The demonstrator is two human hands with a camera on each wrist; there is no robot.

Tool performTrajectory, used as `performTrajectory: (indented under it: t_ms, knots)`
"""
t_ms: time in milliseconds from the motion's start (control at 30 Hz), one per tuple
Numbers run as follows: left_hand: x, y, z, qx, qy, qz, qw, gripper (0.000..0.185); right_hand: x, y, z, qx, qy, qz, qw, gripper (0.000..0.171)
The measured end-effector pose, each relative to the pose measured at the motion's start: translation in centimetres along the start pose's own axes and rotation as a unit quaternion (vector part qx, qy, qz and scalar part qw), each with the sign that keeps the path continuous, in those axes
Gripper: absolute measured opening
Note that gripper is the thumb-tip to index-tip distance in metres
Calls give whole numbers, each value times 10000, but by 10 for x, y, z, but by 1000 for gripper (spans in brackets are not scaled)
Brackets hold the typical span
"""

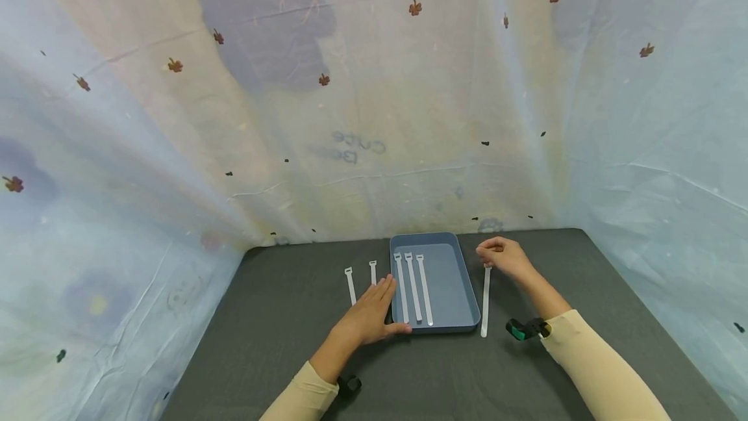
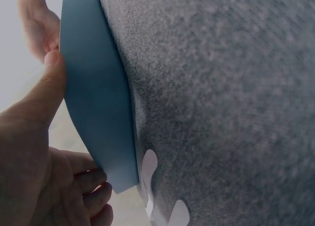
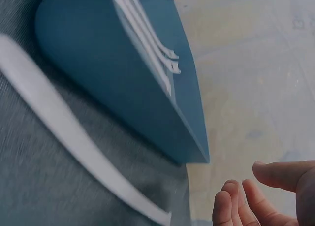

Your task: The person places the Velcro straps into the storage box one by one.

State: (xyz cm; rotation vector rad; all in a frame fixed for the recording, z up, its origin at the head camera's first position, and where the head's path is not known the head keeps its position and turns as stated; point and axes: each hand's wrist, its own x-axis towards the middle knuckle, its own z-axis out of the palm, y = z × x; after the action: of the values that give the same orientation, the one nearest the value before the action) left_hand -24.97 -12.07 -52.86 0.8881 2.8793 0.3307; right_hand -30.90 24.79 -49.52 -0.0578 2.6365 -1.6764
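A blue tray (image 1: 452,278) sits mid-table with three white straps (image 1: 413,288) lying side by side in it. My left hand (image 1: 374,310) lies flat on the dark table, its thumb (image 2: 49,83) against the tray's (image 2: 96,103) near left wall. Under and past its fingers lie two more white straps (image 1: 350,284), their ends (image 2: 150,164) showing in the left wrist view. Another white strap (image 1: 485,301) lies right of the tray. My right hand (image 1: 502,255) hovers at that strap's far end, its fingers (image 3: 241,206) loosely curled and holding nothing. The strap (image 3: 64,132) rests on the cloth beside the tray (image 3: 123,88).
The table is covered in dark grey cloth (image 1: 280,317). A pale printed sheet (image 1: 374,115) rises as a backdrop behind it and wraps both sides. Bare cloth lies to the left, right and front of the tray.
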Motion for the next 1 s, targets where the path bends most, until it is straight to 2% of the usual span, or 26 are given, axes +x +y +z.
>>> performTrajectory:
  t_ms: [400,833,1000]
  knots:
    - [0,1,-1,2,46,33,10000,113,-3,27,-15,-229,147,173,9995,35]
    - [-1,3,-3,-181,-21,15,9998,112,-2,45,-16,-680,72,510,9964,32]
    - [-1,3,-3,-99,-9,-7,10000,112,0,49,-14,-775,66,466,9959,31]
